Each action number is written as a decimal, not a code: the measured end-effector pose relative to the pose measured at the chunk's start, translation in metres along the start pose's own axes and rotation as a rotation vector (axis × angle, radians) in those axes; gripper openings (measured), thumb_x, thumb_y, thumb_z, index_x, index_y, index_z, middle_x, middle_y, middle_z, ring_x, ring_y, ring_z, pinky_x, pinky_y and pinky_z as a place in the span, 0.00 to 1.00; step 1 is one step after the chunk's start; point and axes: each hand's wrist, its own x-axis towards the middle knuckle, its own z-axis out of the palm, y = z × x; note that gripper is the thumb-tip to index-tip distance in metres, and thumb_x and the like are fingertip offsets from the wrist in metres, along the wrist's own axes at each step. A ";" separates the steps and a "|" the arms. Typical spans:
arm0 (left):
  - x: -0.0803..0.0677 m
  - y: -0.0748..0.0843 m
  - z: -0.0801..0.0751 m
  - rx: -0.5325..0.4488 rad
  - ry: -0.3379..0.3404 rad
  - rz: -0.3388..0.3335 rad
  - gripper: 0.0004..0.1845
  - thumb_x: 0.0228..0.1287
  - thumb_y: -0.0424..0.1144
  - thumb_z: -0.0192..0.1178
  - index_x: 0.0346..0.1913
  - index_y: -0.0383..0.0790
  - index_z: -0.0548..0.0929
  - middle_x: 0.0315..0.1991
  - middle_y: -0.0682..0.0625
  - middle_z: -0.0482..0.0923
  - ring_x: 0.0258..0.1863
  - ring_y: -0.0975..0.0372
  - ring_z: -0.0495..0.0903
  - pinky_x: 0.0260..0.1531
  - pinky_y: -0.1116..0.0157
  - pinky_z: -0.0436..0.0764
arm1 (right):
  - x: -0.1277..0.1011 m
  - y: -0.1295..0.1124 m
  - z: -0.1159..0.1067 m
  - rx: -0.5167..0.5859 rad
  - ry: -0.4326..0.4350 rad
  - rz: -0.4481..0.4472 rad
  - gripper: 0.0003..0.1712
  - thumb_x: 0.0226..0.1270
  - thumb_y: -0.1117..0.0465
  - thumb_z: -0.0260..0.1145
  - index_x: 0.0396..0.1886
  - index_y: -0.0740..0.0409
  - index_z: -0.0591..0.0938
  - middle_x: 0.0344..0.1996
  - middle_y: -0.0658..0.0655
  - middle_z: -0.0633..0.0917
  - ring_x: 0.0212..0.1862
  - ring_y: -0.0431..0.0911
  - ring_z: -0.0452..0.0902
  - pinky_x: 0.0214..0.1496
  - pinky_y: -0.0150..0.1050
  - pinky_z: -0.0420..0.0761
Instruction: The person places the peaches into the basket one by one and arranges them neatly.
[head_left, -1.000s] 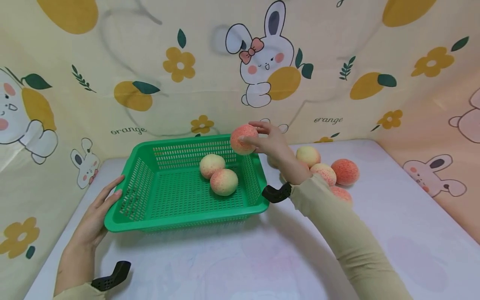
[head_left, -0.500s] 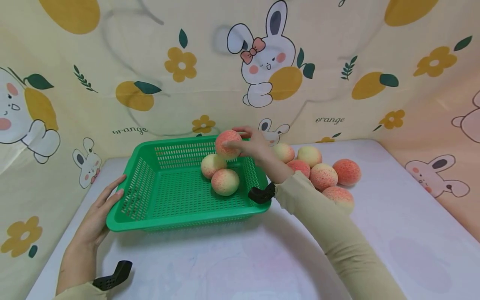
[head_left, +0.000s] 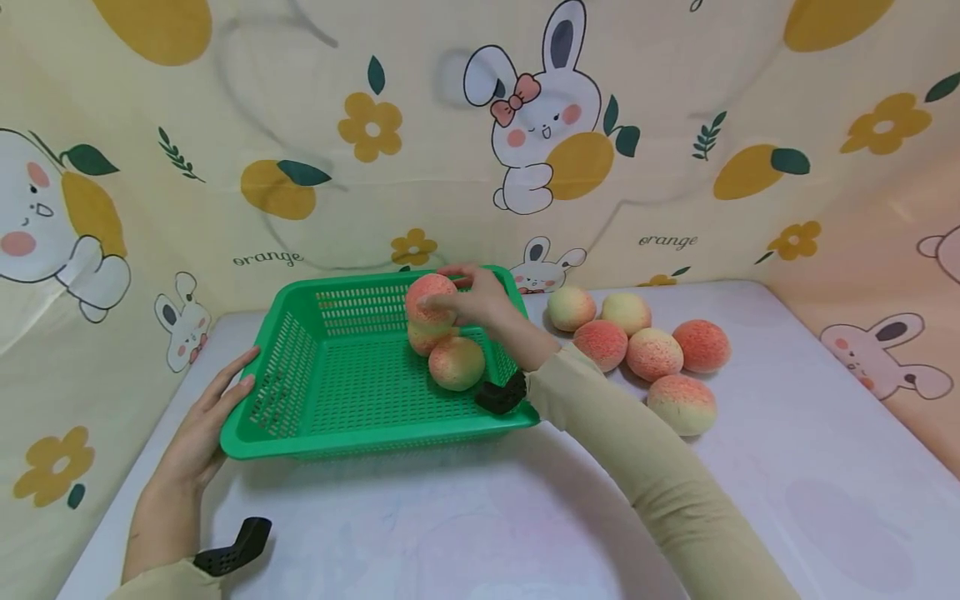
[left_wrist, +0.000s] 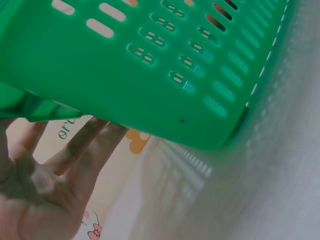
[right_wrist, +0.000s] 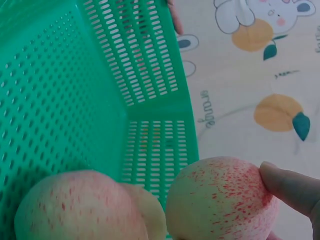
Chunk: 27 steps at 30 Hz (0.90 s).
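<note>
My left hand [head_left: 198, 437] touches the left rim of a green plastic basket [head_left: 345, 435]; its fingers look fairly straight, their tips at the rim. In the left wrist view the palm faces the basket's outer wall. Over the basket's right half, my right hand [head_left: 483, 302] pinches a pink-red peach [head_left: 431, 298], seen pale and red-speckled in the right wrist view, with the thumb [right_wrist: 290, 187] on its side. Below it sit two more peaches: a yellowish one [head_left: 427, 337], partly hidden by the held peach, and a pink-yellow one [head_left: 457, 364].
Several peaches lie on the white table [head_left: 420, 525] right of the basket, among them a red peach [head_left: 702, 346] and a pink-yellow peach [head_left: 681, 405]. A printed cloth [head_left: 442, 183] with rabbits and oranges hangs behind. Both wrists wear black mounts [head_left: 238, 546].
My right hand has carried the peach leftward and lower, from the basket's right rim to above the peaches inside. The left hand keeps its place at the left rim.
</note>
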 end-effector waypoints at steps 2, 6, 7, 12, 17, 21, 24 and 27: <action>0.000 0.000 0.000 0.005 0.002 -0.003 0.23 0.75 0.41 0.48 0.70 0.62 0.65 0.47 0.63 0.78 0.34 0.66 0.85 0.30 0.68 0.85 | 0.001 -0.001 0.005 -0.004 -0.017 -0.002 0.32 0.57 0.58 0.73 0.62 0.53 0.74 0.60 0.61 0.74 0.50 0.53 0.78 0.50 0.53 0.82; 0.001 0.000 0.000 0.012 0.002 -0.003 0.24 0.75 0.42 0.48 0.70 0.62 0.64 0.48 0.63 0.77 0.34 0.66 0.85 0.30 0.68 0.85 | 0.002 -0.003 0.014 -0.020 -0.037 0.005 0.31 0.57 0.58 0.73 0.61 0.53 0.75 0.59 0.60 0.74 0.49 0.53 0.78 0.49 0.52 0.82; 0.001 0.000 0.000 0.013 0.001 -0.002 0.24 0.75 0.42 0.48 0.70 0.62 0.64 0.48 0.63 0.77 0.34 0.66 0.85 0.30 0.68 0.85 | 0.002 -0.003 0.017 -0.023 -0.041 0.007 0.31 0.57 0.58 0.73 0.61 0.53 0.75 0.59 0.60 0.74 0.49 0.53 0.78 0.49 0.52 0.82; 0.000 0.000 -0.001 0.013 -0.008 0.012 0.24 0.75 0.42 0.47 0.70 0.62 0.64 0.49 0.62 0.75 0.34 0.67 0.84 0.31 0.68 0.85 | 0.004 -0.004 0.028 -0.002 -0.071 0.039 0.31 0.57 0.59 0.73 0.61 0.52 0.74 0.58 0.61 0.74 0.42 0.49 0.77 0.48 0.53 0.82; -0.001 -0.001 -0.001 0.003 -0.009 0.019 0.23 0.75 0.41 0.47 0.70 0.62 0.65 0.47 0.61 0.77 0.34 0.66 0.85 0.29 0.68 0.85 | 0.009 -0.004 0.040 0.001 -0.103 0.077 0.31 0.58 0.59 0.72 0.62 0.50 0.74 0.59 0.61 0.73 0.40 0.49 0.76 0.48 0.56 0.81; -0.001 -0.001 -0.001 0.002 -0.012 0.023 0.24 0.75 0.41 0.47 0.70 0.60 0.64 0.47 0.61 0.79 0.33 0.66 0.84 0.29 0.69 0.84 | 0.012 -0.003 0.049 -0.028 -0.110 0.068 0.32 0.58 0.58 0.73 0.63 0.52 0.73 0.60 0.62 0.73 0.48 0.51 0.76 0.49 0.53 0.81; 0.000 -0.001 -0.001 0.009 -0.019 0.030 0.24 0.76 0.41 0.47 0.71 0.59 0.63 0.48 0.61 0.78 0.34 0.67 0.84 0.29 0.69 0.84 | 0.015 -0.004 0.055 -0.062 -0.106 0.051 0.32 0.58 0.58 0.73 0.63 0.52 0.73 0.61 0.61 0.74 0.53 0.53 0.75 0.49 0.50 0.81; 0.000 -0.001 -0.002 0.009 -0.025 0.033 0.24 0.76 0.41 0.47 0.72 0.59 0.62 0.49 0.61 0.78 0.34 0.67 0.84 0.29 0.69 0.84 | 0.019 -0.005 0.062 -0.113 -0.103 0.039 0.31 0.58 0.57 0.72 0.61 0.52 0.74 0.60 0.60 0.74 0.55 0.53 0.74 0.48 0.46 0.80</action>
